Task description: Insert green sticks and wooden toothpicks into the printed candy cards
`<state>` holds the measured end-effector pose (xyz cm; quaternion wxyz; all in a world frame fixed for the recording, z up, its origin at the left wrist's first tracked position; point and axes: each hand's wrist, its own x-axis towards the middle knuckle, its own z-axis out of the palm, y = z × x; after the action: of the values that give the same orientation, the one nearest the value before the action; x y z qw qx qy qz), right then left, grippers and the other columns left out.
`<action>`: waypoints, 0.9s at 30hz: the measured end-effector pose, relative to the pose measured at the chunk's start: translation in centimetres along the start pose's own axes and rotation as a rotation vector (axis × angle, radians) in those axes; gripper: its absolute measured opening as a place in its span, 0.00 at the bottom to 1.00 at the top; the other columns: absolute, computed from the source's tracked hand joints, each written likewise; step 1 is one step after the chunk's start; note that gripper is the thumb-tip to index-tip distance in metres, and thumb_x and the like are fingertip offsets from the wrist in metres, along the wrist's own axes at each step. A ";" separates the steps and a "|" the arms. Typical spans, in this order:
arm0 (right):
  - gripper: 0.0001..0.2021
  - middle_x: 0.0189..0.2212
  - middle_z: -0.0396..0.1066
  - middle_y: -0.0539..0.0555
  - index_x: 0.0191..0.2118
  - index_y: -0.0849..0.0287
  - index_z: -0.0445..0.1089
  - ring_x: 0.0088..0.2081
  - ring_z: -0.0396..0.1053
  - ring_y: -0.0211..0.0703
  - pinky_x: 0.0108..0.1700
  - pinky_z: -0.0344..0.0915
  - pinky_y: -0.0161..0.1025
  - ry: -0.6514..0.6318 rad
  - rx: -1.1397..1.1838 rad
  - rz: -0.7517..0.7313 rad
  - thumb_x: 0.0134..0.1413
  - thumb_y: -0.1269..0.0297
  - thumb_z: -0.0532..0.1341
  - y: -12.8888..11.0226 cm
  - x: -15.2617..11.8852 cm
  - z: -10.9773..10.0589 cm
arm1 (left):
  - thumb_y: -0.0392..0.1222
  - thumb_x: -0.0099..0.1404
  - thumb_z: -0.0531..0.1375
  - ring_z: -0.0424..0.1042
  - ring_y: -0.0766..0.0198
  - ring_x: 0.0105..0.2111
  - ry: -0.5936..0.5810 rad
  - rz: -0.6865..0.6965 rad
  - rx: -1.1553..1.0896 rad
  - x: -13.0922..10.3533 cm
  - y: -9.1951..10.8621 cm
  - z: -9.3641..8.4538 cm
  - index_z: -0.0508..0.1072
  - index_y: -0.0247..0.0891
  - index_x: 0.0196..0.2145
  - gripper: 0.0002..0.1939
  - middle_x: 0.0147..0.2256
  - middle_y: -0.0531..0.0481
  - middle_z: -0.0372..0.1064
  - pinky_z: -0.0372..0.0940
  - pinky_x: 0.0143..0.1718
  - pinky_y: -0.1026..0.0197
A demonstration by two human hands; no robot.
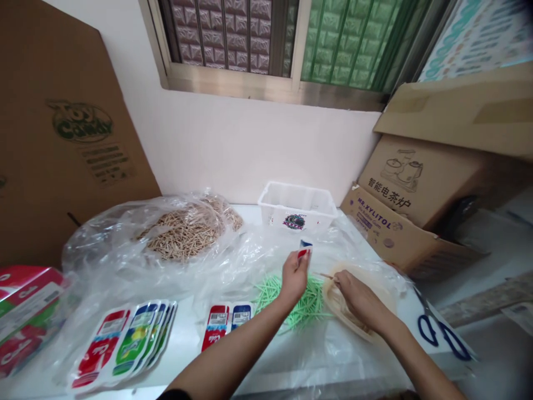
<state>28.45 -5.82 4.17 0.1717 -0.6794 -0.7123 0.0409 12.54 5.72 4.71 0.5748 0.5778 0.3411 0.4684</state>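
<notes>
A white worktop [187,330], partly covered by clear plastic, is standing against a pale wall [250,144] beneath a barred window [237,78]. At far left, a large brown carton [87,189] is showing "Toy Candy"; at right, a carton [443,172] reading "智能电茶炉" is sitting above another [395,233] printed "MR.XYLITOL" and "Bubble Gum". The left hand [295,273] is pinching a small red-and-blue packet [305,253] in its fingers, above the near side of the green sticks [308,308]. The right hand's [356,297] fingers are gripping a thin brown stick [326,275] over the left side of a beige bowl [382,278]. Red "Cola" pouches and others are lying nearer: a fanned row [100,350] at left, a red one [214,328] and a blue one [242,314] near the middle. Brown sticks [183,236] are heaping up in a clear bag [106,230] at far left, a white basket [272,214] is standing at the far edge, and blue-handled scissors [430,315] are lying at right.
</notes>
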 end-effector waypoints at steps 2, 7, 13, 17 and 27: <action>0.09 0.32 0.65 0.56 0.36 0.59 0.62 0.34 0.62 0.44 0.38 0.59 0.41 -0.003 0.014 -0.031 0.56 0.71 0.46 -0.8 0.3 -0.3 | 0.47 0.60 0.56 0.66 0.61 0.34 -0.054 0.068 0.011 0.5 -0.5 2.9 0.74 0.37 0.32 0.12 0.30 0.50 0.69 0.60 0.39 0.61; 0.13 0.38 0.68 0.61 0.41 0.62 0.64 0.41 0.65 0.47 0.45 0.60 0.45 0.020 0.194 -0.008 0.51 0.74 0.48 -0.6 1.0 0.1 | 0.42 0.60 0.56 0.66 0.61 0.33 -0.139 0.126 0.000 0.3 -1.4 7.7 0.74 0.37 0.29 0.09 0.29 0.49 0.69 0.60 0.38 0.61; 0.10 0.23 0.58 0.45 0.31 0.55 0.60 0.25 0.60 0.36 0.30 0.62 0.35 0.531 1.110 0.282 0.58 0.55 0.52 -1.2 1.8 0.2 | 0.47 0.64 0.51 0.65 0.61 0.36 0.028 0.096 -0.048 -0.2 -1.3 7.6 0.71 0.36 0.35 0.14 0.33 0.47 0.69 0.60 0.39 0.61; 0.13 0.23 0.56 0.43 0.29 0.55 0.60 0.25 0.59 0.33 0.33 0.63 0.33 0.860 1.745 0.336 0.48 0.53 0.63 -4.5 2.8 1.2 | 0.52 0.62 0.54 0.63 0.66 0.27 0.124 -0.040 -0.290 -1.3 -1.4 7.6 0.68 0.37 0.33 0.15 0.27 0.52 0.64 0.59 0.30 0.66; 0.18 0.28 0.65 0.50 0.33 0.55 0.60 0.32 0.66 0.40 0.36 0.64 0.35 0.514 1.208 0.459 0.57 0.45 0.48 -9.4 0.9 2.9 | 0.59 0.55 0.59 0.50 0.73 0.15 0.016 -0.225 -0.457 -3.5 -0.3 4.2 0.63 0.37 0.25 0.20 0.14 0.62 0.51 0.48 0.19 0.68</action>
<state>18.60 -5.14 4.35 0.6698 -0.5865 -0.3398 0.3031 15.36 1.08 4.28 0.7362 0.3874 0.2931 0.4711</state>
